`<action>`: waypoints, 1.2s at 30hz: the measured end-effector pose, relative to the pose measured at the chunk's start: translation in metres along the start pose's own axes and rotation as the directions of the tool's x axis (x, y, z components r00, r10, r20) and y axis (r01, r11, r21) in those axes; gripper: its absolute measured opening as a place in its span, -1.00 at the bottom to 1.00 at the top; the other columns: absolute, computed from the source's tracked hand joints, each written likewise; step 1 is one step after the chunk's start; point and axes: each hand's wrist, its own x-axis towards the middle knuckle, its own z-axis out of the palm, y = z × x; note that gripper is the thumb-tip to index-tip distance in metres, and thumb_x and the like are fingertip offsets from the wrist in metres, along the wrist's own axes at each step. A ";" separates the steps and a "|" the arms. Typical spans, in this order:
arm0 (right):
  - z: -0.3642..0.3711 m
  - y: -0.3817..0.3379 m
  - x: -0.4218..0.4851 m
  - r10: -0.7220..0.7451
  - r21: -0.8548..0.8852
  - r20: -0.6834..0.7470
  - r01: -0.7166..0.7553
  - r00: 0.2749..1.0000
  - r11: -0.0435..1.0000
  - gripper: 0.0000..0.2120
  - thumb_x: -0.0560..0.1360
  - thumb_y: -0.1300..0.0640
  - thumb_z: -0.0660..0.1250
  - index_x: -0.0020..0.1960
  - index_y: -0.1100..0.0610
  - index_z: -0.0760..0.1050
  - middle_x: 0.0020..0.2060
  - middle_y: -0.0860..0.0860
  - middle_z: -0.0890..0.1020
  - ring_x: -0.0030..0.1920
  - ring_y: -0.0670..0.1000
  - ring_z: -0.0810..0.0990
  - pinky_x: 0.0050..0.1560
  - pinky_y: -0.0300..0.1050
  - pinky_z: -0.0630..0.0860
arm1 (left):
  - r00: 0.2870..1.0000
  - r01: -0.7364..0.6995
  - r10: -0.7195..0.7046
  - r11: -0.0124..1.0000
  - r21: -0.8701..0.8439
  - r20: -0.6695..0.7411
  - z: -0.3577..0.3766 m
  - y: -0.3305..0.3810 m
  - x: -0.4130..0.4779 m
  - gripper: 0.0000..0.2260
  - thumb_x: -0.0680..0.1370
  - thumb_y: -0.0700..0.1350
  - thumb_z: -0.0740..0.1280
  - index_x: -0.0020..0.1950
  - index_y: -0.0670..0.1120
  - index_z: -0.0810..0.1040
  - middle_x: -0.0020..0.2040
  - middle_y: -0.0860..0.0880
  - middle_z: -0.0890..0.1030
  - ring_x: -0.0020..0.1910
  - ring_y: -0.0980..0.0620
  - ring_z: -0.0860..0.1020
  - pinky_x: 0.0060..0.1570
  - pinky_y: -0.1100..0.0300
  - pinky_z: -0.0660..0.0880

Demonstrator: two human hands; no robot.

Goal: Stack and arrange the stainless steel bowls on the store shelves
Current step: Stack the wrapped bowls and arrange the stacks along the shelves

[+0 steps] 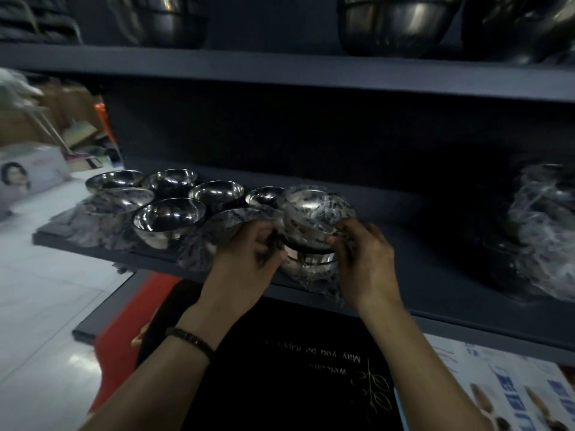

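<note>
A stack of stainless steel bowls in clear plastic wrap (314,213) stands near the front edge of the dark shelf (435,244). My left hand (249,253) grips its left side and my right hand (364,259) grips its right side, fingers curled on the wrap and the rim. To the left, several more steel bowls sit on the same shelf, some bare such as the unwrapped bowl (169,217), some in plastic such as the wrapped bowl (230,225) right beside my left hand.
Large steel bowls (392,23) stand on the upper shelf. A bundle of plastic-wrapped bowls (544,228) fills the shelf's right end. A white box (28,175) lies on the tiled floor at left. A black mat (280,368) and printed cartons (513,393) lie below.
</note>
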 end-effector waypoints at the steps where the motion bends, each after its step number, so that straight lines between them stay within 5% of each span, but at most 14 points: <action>1: 0.002 0.002 0.000 0.009 -0.007 0.017 -0.009 1.000 1.000 -0.85 0.63 0.16 0.46 0.19 0.08 0.64 0.14 0.09 0.62 0.02 0.01 0.57 -0.03 -0.47 0.29 | 1.000 -0.012 0.012 0.999 0.041 0.008 -0.002 -0.002 0.001 -0.65 0.56 -0.03 0.55 0.32 0.06 0.59 0.17 0.13 0.65 -0.01 0.21 0.65 0.00 0.28 0.61; 6: 0.009 0.010 -0.004 0.009 -0.007 0.094 -0.009 0.996 1.000 -0.89 0.61 0.15 0.47 0.12 0.03 0.62 0.08 0.06 0.61 -0.04 0.01 0.57 -0.08 -0.39 0.33 | 0.996 -0.090 0.088 0.966 0.241 0.021 -0.020 -0.018 0.003 -0.75 0.56 -0.06 0.53 0.22 0.08 0.63 0.10 0.20 0.59 0.09 0.18 0.57 0.08 0.36 0.45; 11: 0.010 0.013 -0.003 0.033 -0.033 0.196 -0.027 0.980 0.999 -0.88 0.63 0.13 0.44 0.12 -0.05 0.60 0.29 0.11 0.52 0.10 0.07 0.59 0.08 -0.37 0.40 | 0.995 -0.085 0.100 0.936 0.340 -0.028 -0.026 -0.029 0.003 -0.76 0.52 -0.02 0.49 0.17 0.16 0.60 0.16 0.11 0.59 0.23 -0.03 0.56 0.26 -0.03 0.53; 17: 0.008 0.012 0.005 0.086 -0.126 0.278 -0.053 0.957 0.991 -0.84 0.65 0.08 0.41 0.21 -0.10 0.64 0.46 0.14 0.41 0.41 0.21 0.49 0.37 -0.13 0.42 | 0.986 -0.127 0.161 0.879 0.459 -0.036 -0.030 -0.032 0.005 -0.80 0.54 0.08 0.42 0.16 0.14 0.64 0.15 0.10 0.64 0.25 -0.10 0.52 0.31 -0.06 0.46; 21: 0.007 0.004 -0.001 0.066 -0.114 0.231 -0.040 0.971 0.993 -0.83 0.65 0.08 0.40 0.22 -0.11 0.61 0.42 0.11 0.42 0.37 0.19 0.52 0.29 -0.20 0.42 | 0.992 -0.089 0.126 0.784 0.615 -0.017 -0.031 -0.038 0.008 -0.81 0.54 0.14 0.33 0.08 0.16 0.67 0.13 0.15 0.67 0.28 -0.02 0.41 0.29 -0.04 0.24; 24: 0.012 -0.003 -0.018 0.052 -0.062 0.202 -0.041 0.978 0.997 -0.62 0.65 0.06 0.41 0.44 -0.16 0.53 0.56 0.10 0.27 0.49 0.12 0.42 0.36 -0.31 0.29 | 0.998 -0.031 0.059 0.772 0.635 -0.023 -0.034 -0.042 0.011 -0.92 0.53 0.04 0.43 0.01 0.18 0.67 0.12 0.17 0.69 0.30 -0.01 0.44 0.23 -0.01 0.16; 26: 0.020 -0.002 -0.030 0.007 -0.047 0.166 0.001 0.986 0.999 -0.48 0.63 0.11 0.44 0.53 -0.19 0.45 0.63 0.13 0.15 0.58 0.17 0.34 0.47 -0.16 0.35 | 1.000 0.003 0.012 0.782 0.623 -0.019 -0.036 -0.042 0.012 -0.92 0.53 0.02 0.43 -0.02 0.18 0.68 0.07 0.18 0.71 0.26 -0.04 0.55 0.18 0.00 0.16; 29: 0.033 0.006 -0.041 -0.054 -0.176 0.172 0.085 0.984 0.981 -0.28 0.61 0.19 0.45 0.62 -0.28 0.28 0.69 0.19 -0.02 0.63 0.29 0.26 0.29 0.19 0.64 | 0.999 0.001 -0.023 0.799 0.602 0.028 -0.037 -0.042 0.013 -0.89 0.56 0.02 0.38 0.00 0.18 0.69 0.01 0.16 0.73 0.17 -0.02 0.63 0.16 0.00 0.16; 33: 0.036 0.008 -0.047 -0.019 -0.235 0.155 0.055 0.988 0.970 -0.15 0.63 0.18 0.43 0.66 -0.38 0.06 0.70 0.17 -0.07 0.64 0.28 0.26 0.00 0.18 0.74 | 0.993 0.026 -0.089 0.798 0.603 0.075 -0.036 -0.044 0.013 -0.88 0.62 -0.01 0.39 0.09 0.19 0.67 0.12 0.12 0.72 0.28 -0.05 0.58 0.26 -0.06 0.23; 36: 0.035 0.008 -0.050 -0.020 -0.155 0.147 0.043 0.989 0.987 -0.16 0.62 0.08 0.44 0.66 -0.40 0.05 0.70 0.14 -0.06 0.67 0.24 0.18 0.12 0.19 0.71 | 0.998 0.008 -0.039 0.824 0.567 0.042 -0.036 -0.041 0.014 -0.88 0.61 -0.06 0.35 0.06 0.13 0.65 0.07 0.09 0.71 0.19 -0.12 0.61 0.22 -0.07 0.33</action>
